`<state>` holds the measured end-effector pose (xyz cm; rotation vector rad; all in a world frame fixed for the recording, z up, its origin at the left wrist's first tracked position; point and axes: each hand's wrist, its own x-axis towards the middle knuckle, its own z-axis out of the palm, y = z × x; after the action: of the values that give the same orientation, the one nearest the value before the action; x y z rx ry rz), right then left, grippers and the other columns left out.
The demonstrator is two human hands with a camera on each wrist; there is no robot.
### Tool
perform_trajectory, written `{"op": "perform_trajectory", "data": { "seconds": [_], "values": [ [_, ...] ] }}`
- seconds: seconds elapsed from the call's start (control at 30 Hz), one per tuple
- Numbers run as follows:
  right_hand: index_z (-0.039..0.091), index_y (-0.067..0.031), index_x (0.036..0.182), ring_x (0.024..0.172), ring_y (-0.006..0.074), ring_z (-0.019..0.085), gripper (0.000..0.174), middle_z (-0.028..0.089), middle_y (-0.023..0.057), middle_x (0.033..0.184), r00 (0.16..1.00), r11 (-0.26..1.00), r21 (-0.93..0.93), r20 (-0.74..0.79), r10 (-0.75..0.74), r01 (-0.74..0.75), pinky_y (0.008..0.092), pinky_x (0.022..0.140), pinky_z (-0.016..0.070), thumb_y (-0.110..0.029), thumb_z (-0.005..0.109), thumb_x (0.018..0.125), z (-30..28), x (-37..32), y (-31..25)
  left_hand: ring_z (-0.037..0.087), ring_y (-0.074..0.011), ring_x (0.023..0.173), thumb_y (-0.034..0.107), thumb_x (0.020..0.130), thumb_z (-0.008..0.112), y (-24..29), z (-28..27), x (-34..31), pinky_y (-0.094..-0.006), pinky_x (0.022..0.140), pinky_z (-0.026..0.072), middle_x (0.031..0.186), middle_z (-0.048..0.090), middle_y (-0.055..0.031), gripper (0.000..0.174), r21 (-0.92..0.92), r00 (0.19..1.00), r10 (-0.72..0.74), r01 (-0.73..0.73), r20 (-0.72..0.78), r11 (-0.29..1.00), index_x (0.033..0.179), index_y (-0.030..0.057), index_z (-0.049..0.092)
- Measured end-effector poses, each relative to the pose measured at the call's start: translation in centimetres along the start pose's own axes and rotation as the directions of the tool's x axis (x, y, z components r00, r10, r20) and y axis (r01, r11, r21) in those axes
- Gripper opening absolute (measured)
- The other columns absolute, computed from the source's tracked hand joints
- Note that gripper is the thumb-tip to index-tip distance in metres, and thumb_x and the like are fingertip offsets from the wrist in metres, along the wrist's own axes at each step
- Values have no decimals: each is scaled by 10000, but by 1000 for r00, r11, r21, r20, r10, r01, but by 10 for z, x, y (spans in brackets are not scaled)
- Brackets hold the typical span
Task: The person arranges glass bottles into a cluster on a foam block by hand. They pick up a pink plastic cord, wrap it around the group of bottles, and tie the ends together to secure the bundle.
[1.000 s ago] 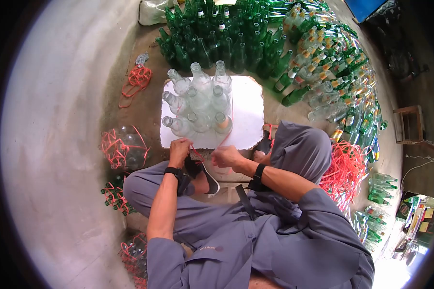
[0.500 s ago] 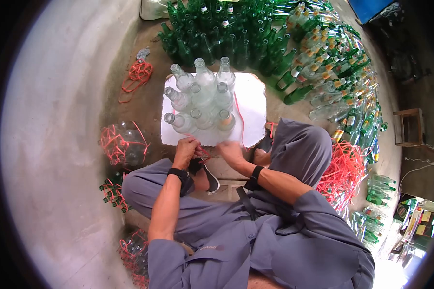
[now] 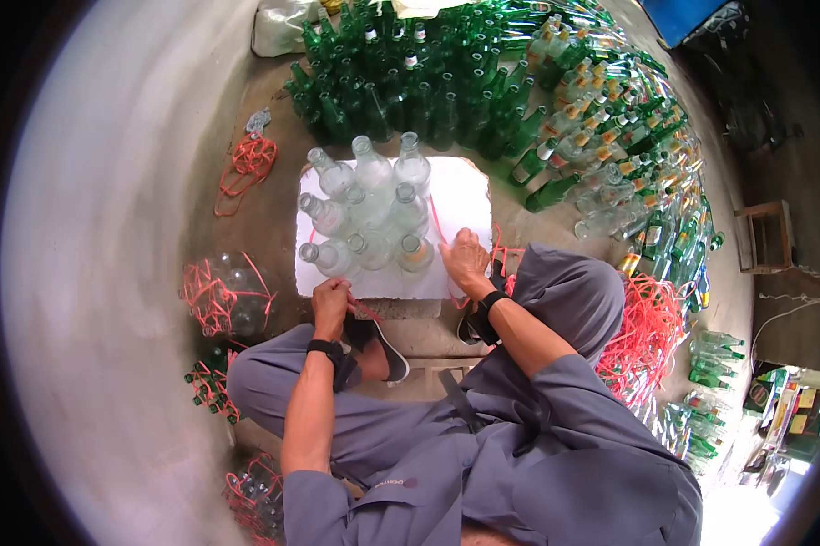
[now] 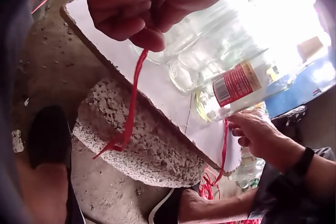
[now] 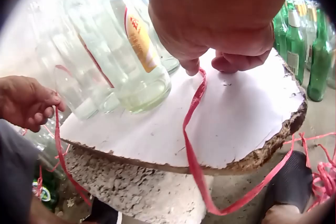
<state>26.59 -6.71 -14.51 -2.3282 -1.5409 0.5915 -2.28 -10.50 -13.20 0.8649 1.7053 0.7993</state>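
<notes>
Several clear glass bottles (image 3: 371, 169) stand in a tight cluster on a white-topped board (image 3: 465, 191), and red plastic string (image 5: 194, 155) runs around them. My left hand (image 3: 331, 305), at the board's near left edge, pinches one stretch of string (image 4: 134, 100) whose loose end hangs down. To the right of the bottles, my right hand (image 3: 467, 259) is low over the board. Its fingertips pinch another length of string, which sags over the board's edge in the right wrist view. A labelled bottle (image 5: 137, 50) stands just left of that hand.
A rough block (image 4: 131, 134) supports the board. Green bottles (image 3: 410, 100) crowd the floor behind it, with more bottles (image 3: 610, 136) lying along the right. Tangled red string (image 3: 647, 337) heaps by the right knee. String-tied bottle bundles (image 3: 228, 296) sit on the left.
My right hand has moved from the board's near edge out to the right and forward, drawing its string along the bottles' right side. My left hand stays near the front left edge, holding string.
</notes>
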Motion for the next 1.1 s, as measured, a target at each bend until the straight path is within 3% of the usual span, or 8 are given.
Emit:
{"op": "perform_trajectory", "data": {
  "seconds": [0.1, 0.17, 0.3, 0.37, 0.47, 0.57, 0.87, 1.1],
  "values": [
    [610, -32, 1014, 863, 390, 681, 363, 660, 185, 980, 998, 994, -84, 19, -66, 68, 512, 751, 536, -333, 692, 830, 0, 11, 1, 573, -153, 432, 107, 900, 622, 11, -8, 3, -283, 411, 435, 618, 624, -95, 190, 24, 998, -46, 47, -32, 999, 813, -56, 663],
    [606, -8, 952, 834, 360, 691, 298, 650, 196, 970, 977, 970, -119, 60, -207, 213, 485, 732, 545, -283, 660, 848, 3, 16, 3, 570, -152, 427, 99, 901, 599, 5, -12, 11, -282, 409, 430, 610, 623, -100, 198, 33, 999, -27, 28, -42, 999, 794, -58, 654],
    [616, -15, 909, 802, 377, 688, 231, 664, 193, 909, 985, 978, -117, 2, -173, 172, 494, 715, 543, -239, 611, 850, 9, 20, 6, 580, -156, 428, 74, 902, 548, 6, -17, 20, -288, 391, 410, 619, 630, -103, 200, 37, 991, 30, -25, -131, 999, 778, -48, 646],
    [620, -21, 899, 778, 395, 681, 197, 672, 206, 838, 997, 994, 109, -77, -12, 20, 499, 715, 534, -213, 605, 857, 6, 21, 6, 585, -159, 429, 70, 905, 531, 8, -17, 22, -291, 384, 403, 625, 634, -101, 204, 45, 986, 31, -24, -161, 999, 782, -45, 646],
    [621, -16, 869, 754, 408, 669, 194, 671, 219, 777, 975, 953, 302, -214, 65, 3, 494, 714, 525, -209, 620, 862, -4, 21, 1, 613, -168, 445, 73, 910, 521, 10, -19, 23, -284, 365, 382, 647, 643, -100, 182, -14, 971, 110, -115, -213, 993, 850, -42, 649],
    [622, 1, 856, 748, 393, 667, 229, 670, 224, 765, 967, 891, 451, -243, 80, 40, 483, 709, 519, -226, 650, 862, -15, 18, -7, 640, -176, 470, 80, 927, 509, 11, -22, 25, -264, 355, 369, 666, 648, -101, 178, -145, 966, 113, -150, -232, 978, 922, -43, 639],
    [621, 21, 805, 667, 344, 664, 229, 661, 199, 696, 978, 880, 471, -204, 38, 64, 442, 666, 521, -199, 644, 861, -33, -20, -13, 665, -181, 516, 147, 973, 540, 7, -21, 12, -254, 363, 384, 725, 671, -106, 205, -195, 975, 66, -109, -213, 975, 946, -35, 631],
    [614, 12, 786, 604, 289, 667, 201, 652, 189, 655, 980, 871, 484, -196, 18, 81, 410, 593, 525, -178, 646, 841, -42, -46, -12, 650, -170, 513, 144, 957, 554, 3, -15, 5, -262, 378, 397, 743, 680, -105, 185, -26, 979, 91, -98, -183, 995, 943, -24, 631]
  ]
}}
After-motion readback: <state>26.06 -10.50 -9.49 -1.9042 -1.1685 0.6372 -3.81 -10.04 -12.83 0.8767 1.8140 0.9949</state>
